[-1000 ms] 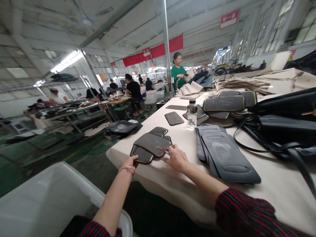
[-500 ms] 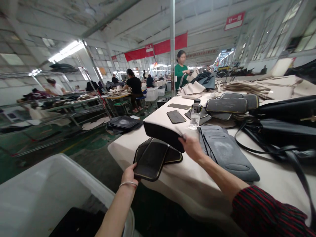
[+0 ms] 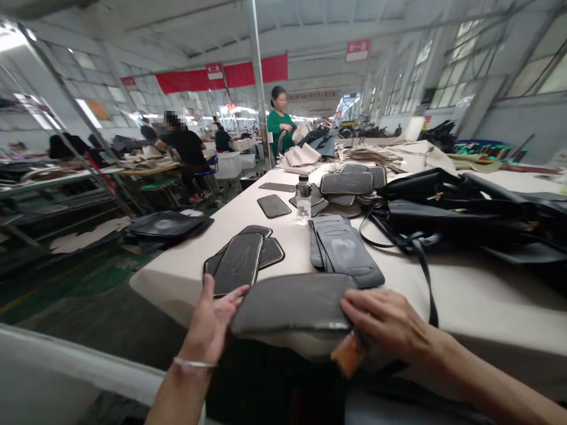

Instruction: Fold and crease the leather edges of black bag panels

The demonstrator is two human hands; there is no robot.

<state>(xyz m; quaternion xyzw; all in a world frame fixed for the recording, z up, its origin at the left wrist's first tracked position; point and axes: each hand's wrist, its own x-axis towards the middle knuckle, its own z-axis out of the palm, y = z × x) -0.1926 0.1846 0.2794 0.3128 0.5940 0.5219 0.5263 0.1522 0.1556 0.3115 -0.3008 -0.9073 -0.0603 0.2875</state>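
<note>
Dark round-cornered panel (image 3: pixel 292 302) between hands, over near edge of surface (image 3: pixel 177 268). Right hand (image 3: pixel 390 316) grips panel's right end; blurred brown object (image 3: pixel 348 354) just below fingers. Left hand (image 3: pixel 216 324) open, thumb raised, fingers at panel's left end; contact unclear. Smaller panels (image 3: pixel 239 260) stacked just beyond left hand.
</note>
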